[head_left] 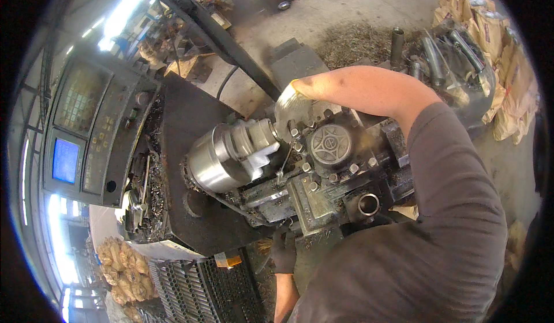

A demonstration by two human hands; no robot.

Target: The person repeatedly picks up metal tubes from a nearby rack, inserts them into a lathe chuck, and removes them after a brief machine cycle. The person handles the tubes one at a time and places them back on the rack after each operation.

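The shiny chuck (210,160), shaped to grip parts, sticks out from the dark plate (210,237) just left of the right hand (293,112), with the left hand (283,252) low beside the metal slide (311,206), both too unclear to tell if they hold anything.

The chuck (209,160) sits between control panel (99,135) and tool post (332,145)

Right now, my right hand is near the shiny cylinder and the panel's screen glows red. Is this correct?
Not red: the head view shows the screen glowing blue. Your right hand is indeed near the shiny cylinder.
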